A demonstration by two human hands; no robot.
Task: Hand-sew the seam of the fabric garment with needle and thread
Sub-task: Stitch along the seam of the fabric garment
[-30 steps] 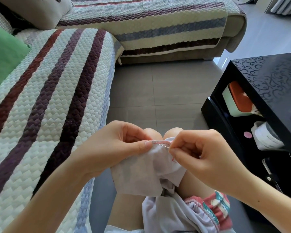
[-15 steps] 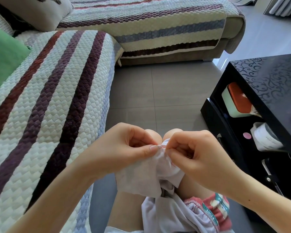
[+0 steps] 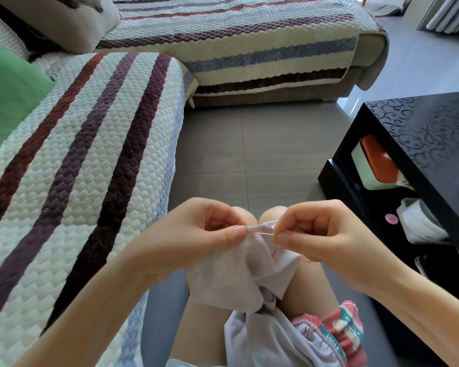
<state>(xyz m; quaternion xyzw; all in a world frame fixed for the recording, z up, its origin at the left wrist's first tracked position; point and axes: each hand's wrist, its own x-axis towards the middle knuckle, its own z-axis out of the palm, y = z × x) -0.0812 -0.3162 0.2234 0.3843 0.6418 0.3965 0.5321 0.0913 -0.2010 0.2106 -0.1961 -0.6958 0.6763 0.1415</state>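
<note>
Our right hand makes the working grip, thumb and forefinger clamped together on the right end of the needle. Our left hand grips too, its thumb and fingers pinching the folded edge of the garment.

We hold the pale lilac garment up just above our knees. Its bulk hangs down between them into the lap. The seam is the short raised fold stretched between our two pinches, and it runs left to right.

The needle lies along that fold, nearly level. Its free end points left toward our left thumb, and its shaft appears to pass through the fold. The pink thread loops loosely on the cloth just below our right fingertips.

We judge that the coming move depends on this alignment. The needle's long axis matches the seam, so it should travel leftward through the fold. Our left hand is the nearer one to receive the tip, and its thumb sits in the needle's path.
</note>
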